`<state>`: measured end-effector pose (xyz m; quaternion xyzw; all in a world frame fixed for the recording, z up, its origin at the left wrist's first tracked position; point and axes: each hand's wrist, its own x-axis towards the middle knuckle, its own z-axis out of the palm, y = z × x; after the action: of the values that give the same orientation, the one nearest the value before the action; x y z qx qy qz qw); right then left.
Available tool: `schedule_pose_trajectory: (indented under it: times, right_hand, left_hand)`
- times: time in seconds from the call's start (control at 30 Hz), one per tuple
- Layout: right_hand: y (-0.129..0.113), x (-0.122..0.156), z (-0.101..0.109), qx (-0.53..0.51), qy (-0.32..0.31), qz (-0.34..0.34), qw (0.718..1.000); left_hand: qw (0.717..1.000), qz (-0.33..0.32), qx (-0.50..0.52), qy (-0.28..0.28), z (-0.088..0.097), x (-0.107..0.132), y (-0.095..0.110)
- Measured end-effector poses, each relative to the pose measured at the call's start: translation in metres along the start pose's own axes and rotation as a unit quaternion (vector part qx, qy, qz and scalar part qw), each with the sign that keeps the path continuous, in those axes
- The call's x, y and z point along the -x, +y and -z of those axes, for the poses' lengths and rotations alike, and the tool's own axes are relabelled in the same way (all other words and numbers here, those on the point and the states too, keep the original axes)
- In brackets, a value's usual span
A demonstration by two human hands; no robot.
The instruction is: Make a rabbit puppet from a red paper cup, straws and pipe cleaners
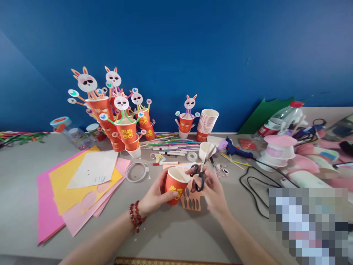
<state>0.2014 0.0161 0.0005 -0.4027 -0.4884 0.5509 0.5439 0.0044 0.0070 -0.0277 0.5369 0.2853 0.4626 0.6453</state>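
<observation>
My left hand point(156, 193) is wrapped round a red paper cup point(174, 188) with yellow characters, held upright with its mouth slightly toward me. In my right hand point(213, 191) are black-handled scissors point(202, 180), their blades pointing up and away, slightly apart. The right fingertips reach close to the cup's rim; whether they touch it I cannot tell. Beneath the hands lies a sheet of orange paper point(197, 207) with several leaf-shaped holes, partly hidden by the cup.
Behind stand several red cups with rabbit heads point(121, 101) and a stack of paper cups point(208, 121). Coloured paper point(45, 206) and a tape roll point(137, 172) lie left. Pens point(172, 152) lie ahead. Rightward are a blue glue gun point(238, 150), cables and a plastic bottle point(278, 119).
</observation>
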Motion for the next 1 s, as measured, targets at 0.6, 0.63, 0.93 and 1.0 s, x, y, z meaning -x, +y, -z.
schedule_pose_trajectory:
  times: [0.6, 0.63, 0.93, 1.0]
  right_hand:
    - [0.013, 0.000, 0.010, -0.072, -0.132, 0.009, 0.989]
    - [0.012, 0.001, 0.009, -0.071, -0.134, 0.009, 0.988]
    - [0.006, -0.003, 0.003, -0.047, -0.093, 0.013, 0.994]
    - [0.007, -0.005, 0.005, -0.037, -0.089, 0.015, 0.995]
  left_hand:
    - [0.962, 0.111, 0.248, -0.002, 0.007, -0.004, 0.003]
    - [0.955, 0.119, 0.271, -0.005, 0.008, -0.004, 0.001]
    - [0.972, 0.085, 0.220, 0.014, 0.004, -0.002, -0.002]
    - [0.987, 0.043, 0.151, 0.028, 0.004, -0.001, -0.002]
